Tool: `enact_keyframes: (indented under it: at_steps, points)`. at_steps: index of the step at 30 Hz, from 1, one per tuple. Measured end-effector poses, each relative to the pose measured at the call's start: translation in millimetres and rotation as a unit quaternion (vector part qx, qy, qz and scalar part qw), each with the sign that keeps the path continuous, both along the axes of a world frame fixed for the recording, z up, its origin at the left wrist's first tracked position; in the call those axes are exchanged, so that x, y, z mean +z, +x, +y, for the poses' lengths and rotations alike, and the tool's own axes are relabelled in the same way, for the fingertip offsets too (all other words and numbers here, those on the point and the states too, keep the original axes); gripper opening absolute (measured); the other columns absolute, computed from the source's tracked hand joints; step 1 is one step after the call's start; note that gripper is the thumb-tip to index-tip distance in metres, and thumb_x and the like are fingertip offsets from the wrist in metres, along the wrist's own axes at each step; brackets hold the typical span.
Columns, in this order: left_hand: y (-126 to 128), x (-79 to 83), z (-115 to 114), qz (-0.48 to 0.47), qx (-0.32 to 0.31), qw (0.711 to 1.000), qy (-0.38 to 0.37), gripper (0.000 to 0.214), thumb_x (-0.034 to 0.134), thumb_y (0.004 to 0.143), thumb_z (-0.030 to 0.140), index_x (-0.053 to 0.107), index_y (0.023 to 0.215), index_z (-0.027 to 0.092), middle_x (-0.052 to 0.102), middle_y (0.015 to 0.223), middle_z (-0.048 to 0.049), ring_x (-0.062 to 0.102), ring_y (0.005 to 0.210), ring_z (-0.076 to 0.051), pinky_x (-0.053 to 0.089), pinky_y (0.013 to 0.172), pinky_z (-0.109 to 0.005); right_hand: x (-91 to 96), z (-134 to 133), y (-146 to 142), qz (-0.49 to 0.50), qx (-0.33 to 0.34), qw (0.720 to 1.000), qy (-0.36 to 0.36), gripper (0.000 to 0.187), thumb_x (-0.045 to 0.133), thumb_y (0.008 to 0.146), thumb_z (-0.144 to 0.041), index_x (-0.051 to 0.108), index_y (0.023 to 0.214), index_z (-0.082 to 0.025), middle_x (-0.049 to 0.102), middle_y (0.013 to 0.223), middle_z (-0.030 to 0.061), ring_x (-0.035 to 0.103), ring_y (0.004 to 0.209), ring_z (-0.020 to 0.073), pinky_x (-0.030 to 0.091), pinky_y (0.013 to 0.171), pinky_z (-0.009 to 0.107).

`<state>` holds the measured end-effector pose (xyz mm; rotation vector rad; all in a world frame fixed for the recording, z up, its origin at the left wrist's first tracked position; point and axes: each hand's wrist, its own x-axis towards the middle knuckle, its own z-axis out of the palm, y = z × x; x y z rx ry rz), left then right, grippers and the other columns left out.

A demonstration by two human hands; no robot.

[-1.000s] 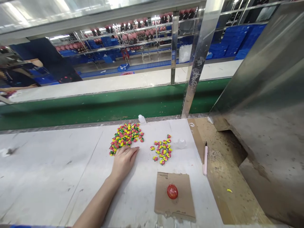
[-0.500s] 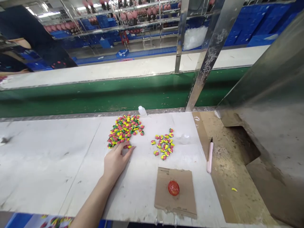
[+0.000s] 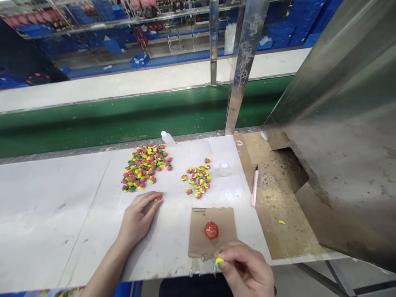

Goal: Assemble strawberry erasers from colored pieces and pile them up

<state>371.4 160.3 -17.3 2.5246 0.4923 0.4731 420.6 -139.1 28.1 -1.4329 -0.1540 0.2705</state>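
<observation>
Small yellow piece (image 3: 219, 260) — pinched tight in the right hand (image 3: 246, 270) — sits by a shiny red ball (image 3: 211, 230), kept up on a brown cardboard square (image 3: 198, 235); the loose, open left hand (image 3: 138, 218) rests near a heap of bright bits (image 3: 144, 167).

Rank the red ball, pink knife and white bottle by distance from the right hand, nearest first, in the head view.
From the right hand:
1. Red ball: ahead and left, on the cardboard.
2. Pink knife: ahead, slightly right.
3. White bottle: far ahead and left.

Right hand (image 3: 244, 269) with a small yellow piece (image 3: 219, 260) (pinched)
</observation>
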Motion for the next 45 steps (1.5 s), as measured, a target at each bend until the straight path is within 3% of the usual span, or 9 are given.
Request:
enact_keyframes:
  at_steps: [7, 11, 14, 18, 32, 35, 38, 40, 45]
  points:
    - [8, 3.5, -1, -0.028, 0.034, 0.999, 0.011, 0.027, 0.053, 0.1, 0.037, 0.075, 0.097, 0.021, 0.082, 0.087, -0.0092, 0.076, 0.08, -0.029, 0.062, 0.072, -0.041, -2.5, 3, 3, 0.084, 0.027, 0.993, 0.081, 0.024, 0.089, 0.081, -0.052, 0.083, 0.078, -0.029, 0.062, 0.081, 0.003, 0.053, 0.061, 0.0126, 0.042, 0.055, 0.026]
    - [-9, 24.2, -42, -0.065, 0.023, 0.998, -0.006, 0.026, 0.05, 0.105, 0.035, 0.073, 0.101, 0.023, 0.071, 0.071, -0.0034, 0.066, 0.058, -0.022, 0.054, 0.053, -0.035, -0.6, 4, 2, 0.238, 0.087, 0.957, 0.139, 0.033, 0.092, 0.076, -0.057, 0.08, 0.078, -0.026, 0.055, 0.076, -0.0005, 0.038, 0.055, 0.0085, 0.034, 0.052, 0.025]
    - [-23, 42.4, -94, -0.164, -0.121, 0.977, -0.067, 0.023, 0.064, 0.1, 0.05, 0.072, 0.108, 0.03, 0.065, 0.058, 0.0029, 0.059, 0.05, -0.019, 0.049, 0.048, -0.034, 4.3, 5, -2, 0.329, 0.144, 0.919, 0.16, 0.04, 0.093, 0.074, -0.057, 0.078, 0.084, -0.022, 0.054, 0.074, -0.0018, 0.028, 0.049, 0.0053, 0.026, 0.047, 0.024]
    - [-16, 52.9, -136, -0.24, -0.246, 0.93, -0.129, 0.017, 0.061, 0.106, 0.033, 0.07, 0.119, 0.026, 0.065, 0.051, 0.0081, 0.047, 0.035, -0.012, 0.042, 0.043, -0.031, 7.3, 5, -6, 0.37, 0.165, 0.903, 0.145, 0.044, 0.096, 0.07, -0.056, 0.072, 0.078, -0.019, 0.051, 0.068, -0.0027, 0.032, 0.052, 0.007, 0.028, 0.048, 0.023]
    - [-16, 49.6, -133, -0.158, -0.335, 0.917, -0.15, 0.032, 0.037, 0.112, 0.031, 0.067, 0.123, 0.029, 0.053, 0.042, 0.0053, 0.045, 0.038, -0.019, 0.041, 0.039, -0.034, -44.4, -12, -21, 0.441, 0.313, 0.83, 0.134, 0.064, 0.1, 0.055, -0.063, 0.054, 0.066, -0.019, 0.04, 0.055, -0.0099, 0.025, 0.045, 0.0022, 0.015, 0.043, 0.02]
    - [-14, 48.2, -132, -0.189, -0.339, 0.908, -0.155, 0.026, 0.041, 0.112, 0.029, 0.065, 0.118, 0.026, 0.053, 0.043, 0.0054, 0.044, 0.037, -0.017, 0.042, 0.04, -0.032, -39.0, -17, -12, 0.412, 0.36, 0.828, 0.122, 0.064, 0.092, 0.065, -0.07, 0.053, 0.072, -0.02, 0.036, 0.054, -0.0111, 0.022, 0.044, 0.0027, 0.014, 0.042, 0.021]
    - [-18, 44.4, -117, -0.137, -0.268, 0.94, -0.16, 0.022, 0.048, 0.107, 0.022, 0.063, 0.123, 0.025, 0.066, 0.058, 0.0007, 0.056, 0.046, -0.018, 0.05, 0.045, -0.03, -18.7, -26, 11, 0.282, 0.322, 0.904, 0.02, 0.057, 0.077, 0.082, -0.073, 0.058, 0.078, -0.02, 0.038, 0.059, -0.0087, 0.028, 0.049, 0.0061, 0.023, 0.047, 0.02]
    - [-23, 41.4, -101, -0.057, -0.204, 0.966, -0.148, 0.033, 0.05, 0.101, 0.017, 0.063, 0.131, 0.026, 0.073, 0.074, -0.0038, 0.068, 0.061, -0.021, 0.058, 0.054, -0.031, -6.5, -33, 33, 0.093, 0.26, 0.951, -0.14, 0.043, 0.066, 0.099, -0.059, 0.064, 0.083, -0.019, 0.046, 0.07, -0.0034, 0.043, 0.06, 0.0106, 0.034, 0.057, 0.022]
    - [-29, 31.0, -73, -0.007, -0.212, 0.969, -0.124, 0.032, 0.058, 0.098, 0.013, 0.072, 0.12, 0.03, 0.084, 0.1, -0.0057, 0.08, 0.086, -0.023, 0.066, 0.074, -0.028, -2.3, -31, 80, -0.245, 0.318, 0.841, -0.364, 0.024, 0.043, 0.111, -0.025, 0.066, 0.105, -0.02, 0.066, 0.095, 0.0046, 0.066, 0.079, 0.019, 0.046, 0.071, 0.031]
